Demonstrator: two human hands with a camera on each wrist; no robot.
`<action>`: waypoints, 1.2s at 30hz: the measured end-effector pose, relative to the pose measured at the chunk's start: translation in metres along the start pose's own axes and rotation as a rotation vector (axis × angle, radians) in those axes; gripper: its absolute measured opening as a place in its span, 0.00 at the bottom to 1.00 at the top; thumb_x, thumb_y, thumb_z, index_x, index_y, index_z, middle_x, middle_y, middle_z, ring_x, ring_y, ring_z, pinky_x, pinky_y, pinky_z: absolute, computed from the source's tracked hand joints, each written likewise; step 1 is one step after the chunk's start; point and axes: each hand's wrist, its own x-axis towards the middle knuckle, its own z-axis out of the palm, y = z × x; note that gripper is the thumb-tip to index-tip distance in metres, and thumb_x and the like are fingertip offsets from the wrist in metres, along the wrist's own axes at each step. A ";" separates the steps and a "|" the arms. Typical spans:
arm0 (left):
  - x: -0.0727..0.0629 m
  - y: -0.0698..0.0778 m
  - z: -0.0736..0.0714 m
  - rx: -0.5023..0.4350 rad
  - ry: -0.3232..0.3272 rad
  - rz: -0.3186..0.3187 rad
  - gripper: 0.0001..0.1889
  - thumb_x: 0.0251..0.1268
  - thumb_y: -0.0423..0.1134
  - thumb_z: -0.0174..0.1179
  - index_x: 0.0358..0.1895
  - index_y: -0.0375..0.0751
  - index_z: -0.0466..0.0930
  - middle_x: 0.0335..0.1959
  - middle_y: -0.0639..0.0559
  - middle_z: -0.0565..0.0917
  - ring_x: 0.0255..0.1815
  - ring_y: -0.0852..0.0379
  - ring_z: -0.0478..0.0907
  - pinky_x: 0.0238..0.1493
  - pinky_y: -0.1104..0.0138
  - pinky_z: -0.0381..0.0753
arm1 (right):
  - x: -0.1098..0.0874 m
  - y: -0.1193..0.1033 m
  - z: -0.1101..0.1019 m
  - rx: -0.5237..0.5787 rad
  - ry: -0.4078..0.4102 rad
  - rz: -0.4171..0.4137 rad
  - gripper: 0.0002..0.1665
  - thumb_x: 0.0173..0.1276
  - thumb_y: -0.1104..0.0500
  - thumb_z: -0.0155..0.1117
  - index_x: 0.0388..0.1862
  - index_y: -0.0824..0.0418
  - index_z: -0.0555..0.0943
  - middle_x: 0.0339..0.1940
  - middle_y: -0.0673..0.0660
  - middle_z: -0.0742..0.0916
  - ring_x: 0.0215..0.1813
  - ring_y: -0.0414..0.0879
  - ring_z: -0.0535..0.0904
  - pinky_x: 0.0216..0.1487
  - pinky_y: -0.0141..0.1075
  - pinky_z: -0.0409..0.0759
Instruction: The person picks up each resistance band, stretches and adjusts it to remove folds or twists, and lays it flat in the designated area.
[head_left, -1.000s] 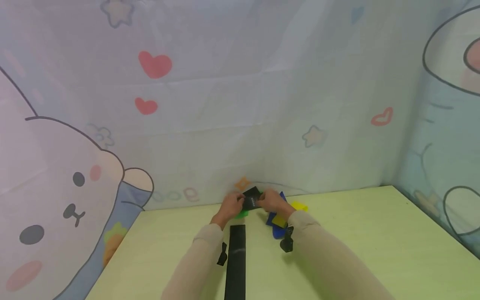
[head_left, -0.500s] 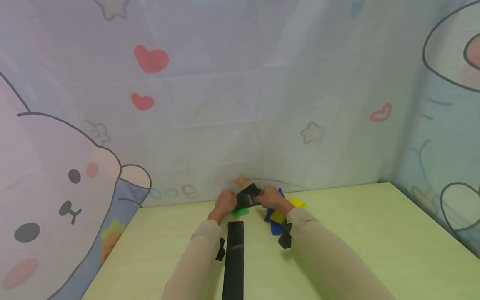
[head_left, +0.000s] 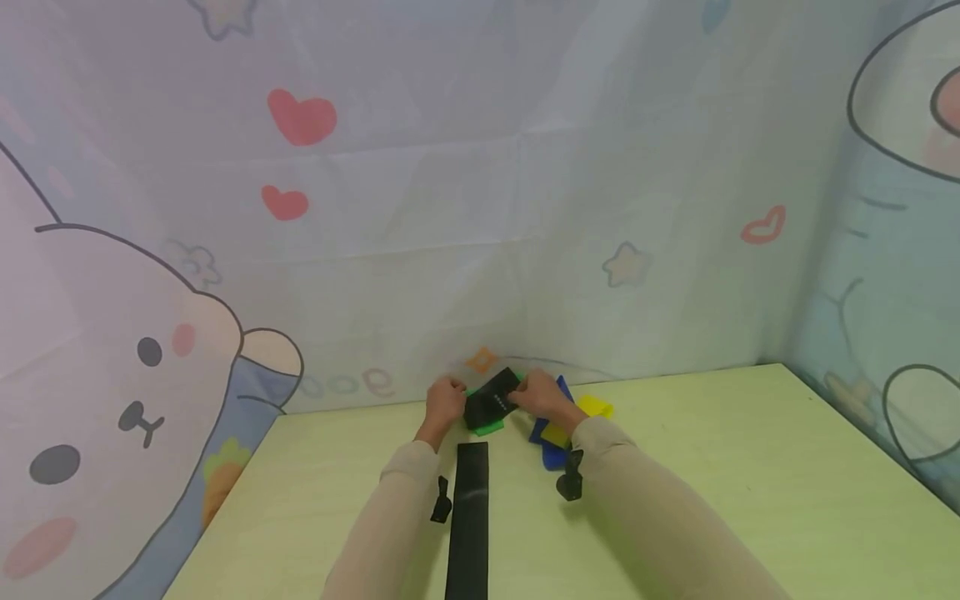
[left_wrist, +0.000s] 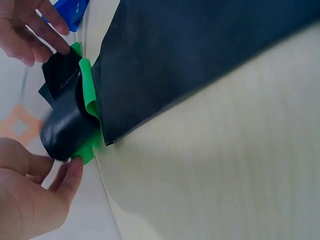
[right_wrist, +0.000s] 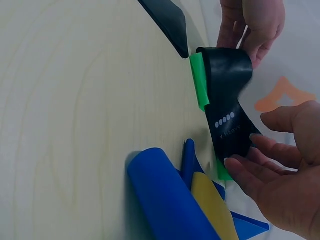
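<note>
A black resistance band [head_left: 491, 400] with pale dots and printed lettering lies over a green band [head_left: 490, 428] at the back of the table. In the left wrist view the black band bends into a loop at its near end. My left hand [head_left: 446, 402] pinches that end between thumb and fingertips. My right hand [right_wrist: 287, 167] touches the other end with its fingertips, the thumb held apart from the band. Beside the right hand lie a blue band [right_wrist: 167, 192] and a yellow band [right_wrist: 215, 202], partly hidden by that hand in the head view.
A long black band [head_left: 469, 517] lies flat between my forearms, running toward the front of the pale table [head_left: 712, 467]. A printed cloth [head_left: 420, 275] hangs directly behind the table's back edge. More yellow [head_left: 596, 406] material lies right of the blue pile.
The black band's left part has come down and spread leftward over the green band. My left hand has shifted slightly left; the right hand stays nearly in place.
</note>
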 end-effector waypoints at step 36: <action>-0.004 0.013 -0.003 -0.004 -0.047 0.005 0.13 0.56 0.23 0.55 0.37 0.30 0.90 0.42 0.38 0.87 0.45 0.43 0.82 0.39 0.56 0.84 | -0.002 0.001 0.003 -0.078 -0.018 0.052 0.16 0.68 0.61 0.66 0.52 0.68 0.86 0.47 0.60 0.88 0.35 0.45 0.78 0.34 0.32 0.78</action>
